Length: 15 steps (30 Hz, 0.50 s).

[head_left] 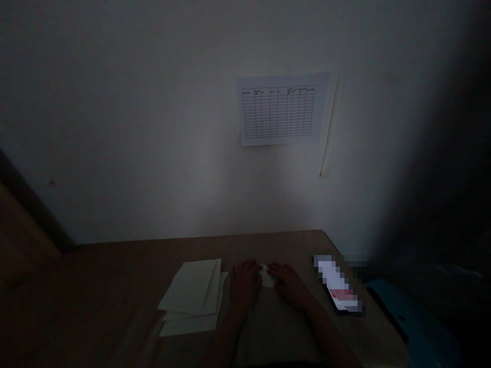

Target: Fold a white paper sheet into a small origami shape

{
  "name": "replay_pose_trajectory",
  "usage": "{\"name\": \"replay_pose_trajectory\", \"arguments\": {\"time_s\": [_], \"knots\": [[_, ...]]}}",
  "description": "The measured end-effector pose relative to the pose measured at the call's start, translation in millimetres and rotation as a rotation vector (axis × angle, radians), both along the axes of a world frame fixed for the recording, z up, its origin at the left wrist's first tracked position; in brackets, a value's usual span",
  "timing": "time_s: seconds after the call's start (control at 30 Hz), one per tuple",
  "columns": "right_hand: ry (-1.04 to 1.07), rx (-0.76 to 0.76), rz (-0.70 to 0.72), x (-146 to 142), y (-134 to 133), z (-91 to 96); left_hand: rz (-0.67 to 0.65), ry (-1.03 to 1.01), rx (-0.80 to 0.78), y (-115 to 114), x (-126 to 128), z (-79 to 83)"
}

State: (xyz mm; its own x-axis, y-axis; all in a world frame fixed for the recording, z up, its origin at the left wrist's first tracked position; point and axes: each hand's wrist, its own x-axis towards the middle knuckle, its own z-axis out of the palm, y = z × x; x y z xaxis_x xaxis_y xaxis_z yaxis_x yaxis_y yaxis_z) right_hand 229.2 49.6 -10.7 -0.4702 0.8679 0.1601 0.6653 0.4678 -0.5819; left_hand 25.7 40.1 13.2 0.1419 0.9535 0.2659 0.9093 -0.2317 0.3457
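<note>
A small piece of white paper [267, 277] lies low over the wooden table between my two hands; it looks folded, though dim light hides its creases. My left hand [244, 282] holds its left edge with bent fingers. From the other side, the fingers of my right hand [287, 281] reach onto the paper's upper right part and grip it there. Both thumbs are hard to make out. Just left of my left hand rests a loose stack of paper sheets [192, 289], its layers slightly fanned.
A phone [337, 286] with a lit, pixelated screen lies near the right edge of the table [115, 286]. Beyond that edge is a blue chair [422, 322]. A printed table sheet [280, 112] hangs on the pale wall [134, 128] behind.
</note>
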Motion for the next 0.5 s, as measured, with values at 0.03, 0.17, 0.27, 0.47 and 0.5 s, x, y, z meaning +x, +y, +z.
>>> {"name": "replay_pose_trajectory", "arguments": {"time_s": [0.03,0.17,0.27,0.47,0.5], "knots": [[-0.002,0.003,0.001,0,0,-1.0,-0.005,0.003,0.002,0,-1,0.1],[-0.007,0.015,-0.005,0,2,-5.2,-0.022,0.026,-0.008,2,-3,-0.9],[-0.002,0.024,-0.014,0,3,-5.8,-0.01,0.022,0.004,4,-3,-4.7],[0.045,0.052,-0.03,-2,-2,-0.1,0.014,-0.036,0.03,5,-3,-11.0],[0.048,0.06,-0.037,-3,-3,0.8,0.011,-0.046,0.025,4,-3,-10.9]]}}
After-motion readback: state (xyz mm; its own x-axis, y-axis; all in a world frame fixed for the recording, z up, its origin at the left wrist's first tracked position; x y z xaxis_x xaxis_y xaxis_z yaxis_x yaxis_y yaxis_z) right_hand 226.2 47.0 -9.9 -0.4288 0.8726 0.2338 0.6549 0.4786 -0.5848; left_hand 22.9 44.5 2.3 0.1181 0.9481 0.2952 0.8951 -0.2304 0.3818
